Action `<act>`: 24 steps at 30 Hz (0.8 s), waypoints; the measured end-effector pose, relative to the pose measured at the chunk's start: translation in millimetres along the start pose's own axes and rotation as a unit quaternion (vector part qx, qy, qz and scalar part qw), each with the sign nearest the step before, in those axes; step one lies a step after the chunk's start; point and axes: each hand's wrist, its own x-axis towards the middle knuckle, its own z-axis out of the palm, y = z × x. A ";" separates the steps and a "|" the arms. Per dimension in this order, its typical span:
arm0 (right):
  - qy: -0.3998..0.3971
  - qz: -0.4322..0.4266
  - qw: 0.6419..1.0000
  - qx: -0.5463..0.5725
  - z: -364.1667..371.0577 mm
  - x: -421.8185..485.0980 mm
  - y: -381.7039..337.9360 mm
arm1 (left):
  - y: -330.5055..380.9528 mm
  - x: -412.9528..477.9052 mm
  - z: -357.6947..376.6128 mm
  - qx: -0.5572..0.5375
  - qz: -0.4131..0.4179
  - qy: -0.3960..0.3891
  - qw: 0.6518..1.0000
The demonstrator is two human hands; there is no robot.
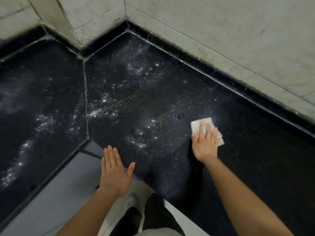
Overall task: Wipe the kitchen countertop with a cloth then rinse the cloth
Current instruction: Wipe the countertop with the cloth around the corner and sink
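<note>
Head view: your right hand (205, 143) is pressing flat on white folded cloth (201, 124), fingers straight and spread, gripping nothing. Cloth is lying on black speckled surface (153, 79), well right of seam (85, 99), near raised back edge under tiled wall (221, 31). Your left hand (115, 169) is resting flat, fingers straight and close together, on front edge of surface, just right of seam's near end. White specks (105, 113) are glinting both sides of seam. Grey floor (59, 193) is showing below seam's near end.
</note>
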 end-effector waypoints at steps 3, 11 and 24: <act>0.030 -0.136 0.989 -0.043 32.7 -54.9 -18.7 | 1.0 0.1 -0.8 0.001 0.000 -0.008 1.000; -0.031 -0.450 0.880 -0.146 37.8 -74.6 -3.3 | -0.2 0.5 1.6 -0.003 0.002 0.002 1.000; 0.040 -0.113 0.992 -0.044 28.5 -14.5 -47.9 | 0.5 -0.5 -0.3 -0.025 0.002 -0.007 1.000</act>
